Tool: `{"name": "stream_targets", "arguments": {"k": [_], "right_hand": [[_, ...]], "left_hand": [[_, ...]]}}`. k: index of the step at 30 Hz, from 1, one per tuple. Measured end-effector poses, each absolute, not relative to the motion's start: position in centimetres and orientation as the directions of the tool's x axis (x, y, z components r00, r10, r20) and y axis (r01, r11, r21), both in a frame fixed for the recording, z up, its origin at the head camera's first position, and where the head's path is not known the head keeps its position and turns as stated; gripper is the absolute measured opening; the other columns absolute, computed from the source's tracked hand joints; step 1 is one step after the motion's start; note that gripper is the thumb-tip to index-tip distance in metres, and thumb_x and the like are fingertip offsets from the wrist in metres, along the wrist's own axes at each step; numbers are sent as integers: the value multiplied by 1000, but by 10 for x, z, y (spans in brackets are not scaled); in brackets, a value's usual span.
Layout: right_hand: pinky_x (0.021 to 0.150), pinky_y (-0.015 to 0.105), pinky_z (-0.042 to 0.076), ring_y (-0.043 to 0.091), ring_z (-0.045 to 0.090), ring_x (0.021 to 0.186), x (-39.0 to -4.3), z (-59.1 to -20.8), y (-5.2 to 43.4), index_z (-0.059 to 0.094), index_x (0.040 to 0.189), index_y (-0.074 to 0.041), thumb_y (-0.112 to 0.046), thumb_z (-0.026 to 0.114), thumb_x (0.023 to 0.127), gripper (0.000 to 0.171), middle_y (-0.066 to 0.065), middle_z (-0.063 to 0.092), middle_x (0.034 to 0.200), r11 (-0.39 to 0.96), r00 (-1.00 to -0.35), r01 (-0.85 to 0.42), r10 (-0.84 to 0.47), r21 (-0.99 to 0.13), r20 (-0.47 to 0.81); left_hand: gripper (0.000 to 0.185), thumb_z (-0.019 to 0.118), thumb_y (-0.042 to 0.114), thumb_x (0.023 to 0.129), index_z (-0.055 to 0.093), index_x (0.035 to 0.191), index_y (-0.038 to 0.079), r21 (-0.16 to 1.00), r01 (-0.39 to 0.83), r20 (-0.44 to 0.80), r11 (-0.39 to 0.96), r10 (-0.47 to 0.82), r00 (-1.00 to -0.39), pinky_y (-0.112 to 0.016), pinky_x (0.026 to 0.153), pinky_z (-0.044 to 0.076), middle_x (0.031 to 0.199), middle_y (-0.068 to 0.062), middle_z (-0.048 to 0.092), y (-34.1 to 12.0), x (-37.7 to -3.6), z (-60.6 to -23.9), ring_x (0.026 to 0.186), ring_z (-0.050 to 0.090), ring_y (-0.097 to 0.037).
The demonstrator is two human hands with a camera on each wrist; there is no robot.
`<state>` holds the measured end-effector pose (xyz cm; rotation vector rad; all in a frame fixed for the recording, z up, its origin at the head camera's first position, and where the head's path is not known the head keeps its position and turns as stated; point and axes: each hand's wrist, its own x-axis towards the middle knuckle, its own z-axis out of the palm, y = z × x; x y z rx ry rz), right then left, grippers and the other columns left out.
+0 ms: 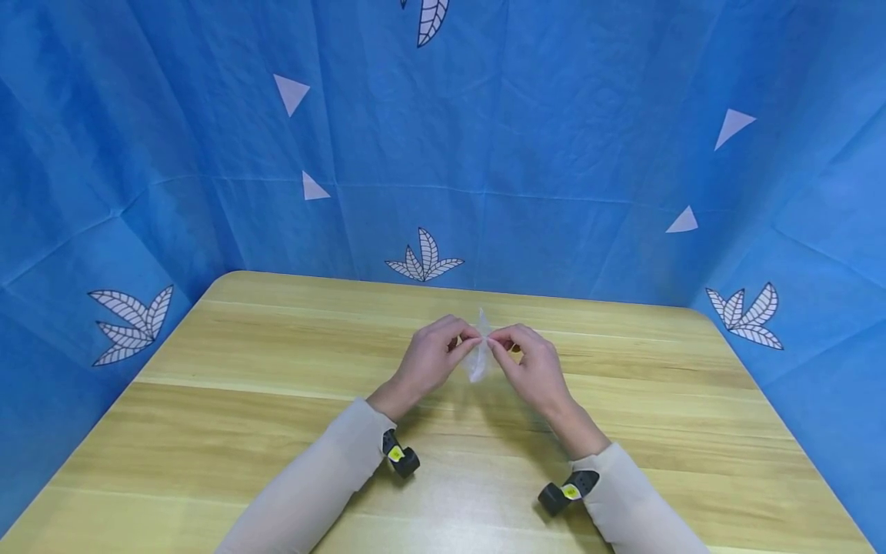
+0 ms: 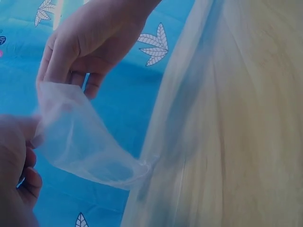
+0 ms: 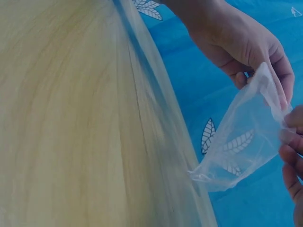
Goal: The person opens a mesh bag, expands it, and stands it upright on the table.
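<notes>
Showing clear bag (image 3: 246, 142) open wrist-side.

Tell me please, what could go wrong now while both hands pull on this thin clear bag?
1. The clear plastic bag looks very thin. The left hand and the right hand pinch its top edge from opposite sides, so a hard pull might tear it.
2. Only the fingertips grip the film, so it could slip out and drop onto the wooden table.
3. The bag's lower end hangs near the table, so it may catch there.
</notes>
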<state>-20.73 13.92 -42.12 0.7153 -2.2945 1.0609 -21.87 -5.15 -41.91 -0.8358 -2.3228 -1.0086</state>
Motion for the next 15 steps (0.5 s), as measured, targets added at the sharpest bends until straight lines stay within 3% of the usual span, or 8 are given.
{"name": "stream_targets", "arguments": {"k": [6, 12, 15], "right_hand": [[72, 45, 52, 18, 60, 78, -209, -421, 141, 70, 92, -8, -12, 70, 91, 4, 1, 64, 83, 558, -739, -631, -222, -539, 636], [73, 46, 52, 20, 60, 81, -209, -420, 143, 70, 91, -7, -10, 69, 90, 3, 3, 66, 85, 564, -734, -631, -211, -533, 646], [73, 46, 51, 17, 60, 83, -208, -420, 143, 71, 95, -9, -12, 70, 90, 5, 1, 66, 88, 557, -739, -633, -228, -538, 634]], "left_hand": [[13, 65, 19, 95, 73, 104, 15, 506, 687, 597, 522, 362, -716, -20, 57, 43, 90, 6, 67, -52, -219, -418, 65, 49, -5], [12, 68, 12, 93, 74, 103, 11, 420, 741, 673, 525, 368, -642, -21, 55, 42, 87, 3, 68, -51, -218, -417, 62, 48, -7], [12, 69, 13, 93, 74, 104, 11, 424, 737, 673, 526, 361, -645, -20, 54, 40, 86, 3, 68, -51, -218, -418, 61, 46, -6]]}}
